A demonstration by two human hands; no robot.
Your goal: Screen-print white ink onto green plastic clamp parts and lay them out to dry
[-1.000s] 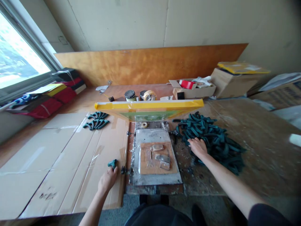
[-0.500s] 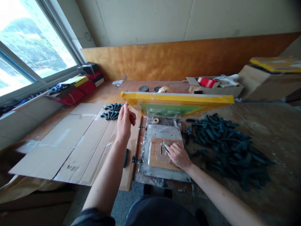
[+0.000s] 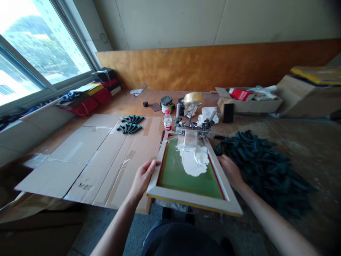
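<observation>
A screen frame (image 3: 193,199) with green mesh lies lowered over the base on the table. White paste (image 3: 194,161) is spread on the upper part of its mesh. My left hand (image 3: 144,176) grips the left side of the frame, fingers closed on the edge. At the right side, my right hand (image 3: 231,171) is closed on the opposite edge, its fingertips partly hidden. Metal clamps (image 3: 190,125) hold the frame's far end. Dark green curved pieces (image 3: 129,128) lie in two rows on the cardboard to the left.
A large pile of dark green pieces (image 3: 261,167) lies right of the frame. Flattened cardboard (image 3: 87,160) covers the left side. Behind the frame stand a bottle (image 3: 167,121), a jar (image 3: 166,104) and a tape roll (image 3: 193,97). An open box (image 3: 255,105) sits back right.
The screen frame has swung down from its raised position and now covers the base plate. Both hands have moved to its sides; my right hand has left the wooden board.
</observation>
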